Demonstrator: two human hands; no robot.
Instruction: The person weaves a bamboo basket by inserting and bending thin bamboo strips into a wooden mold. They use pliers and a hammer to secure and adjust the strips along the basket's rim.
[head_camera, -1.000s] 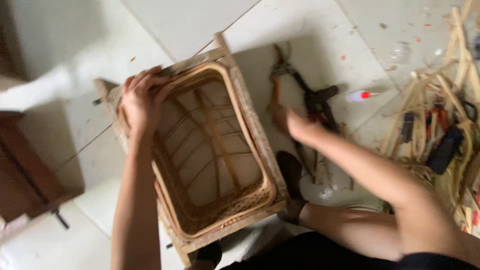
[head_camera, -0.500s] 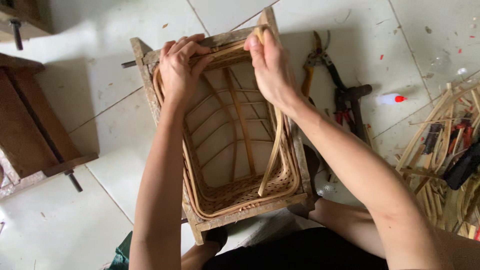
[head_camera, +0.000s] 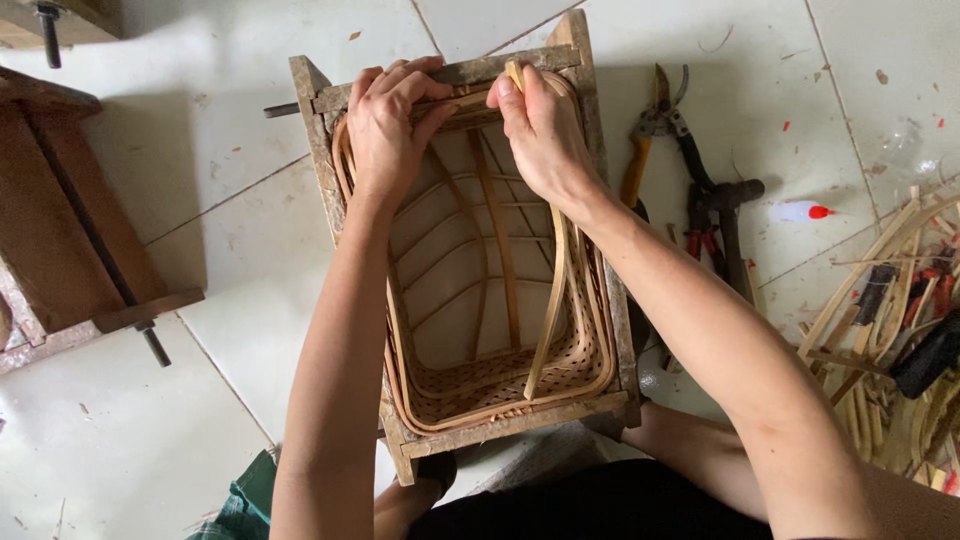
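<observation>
Both hands grip at the far end of a rectangular woven basket (head_camera: 490, 290) that sits inside a rough wooden frame (head_camera: 600, 250). Closed fingers of the left hand (head_camera: 390, 130) press down over the basket's rim and the frame's far crossbar, thumb tucked toward the inside. Pinched between thumb and fingers of the right hand (head_camera: 540, 130) is the top of a loose bamboo strip (head_camera: 553, 300), which runs from that hand down into the basket and ends near the woven wall at the near end.

Pale, tan bamboo makes up the basket. Its rim is several thin bent strips laid side by side with rounded corners. Its bottom is open work: one long rib down the middle and curved cross ribs, with the white floor showing through. Only the near wall shows a tight weave of small squares. The frame hugs the basket on all four sides, its grey wood worn and chipped, and corner posts stick out beyond the far crossbar.

Right of the frame, on the white tiled floor (head_camera: 230, 300), lie pruning shears (head_camera: 655, 120) with yellow and red handles, and beside them a hammer (head_camera: 730, 220). Farther right is a heap of bamboo strips (head_camera: 880, 320). Left of the frame stands a brown wooden jig (head_camera: 60, 250) with a metal bolt.
</observation>
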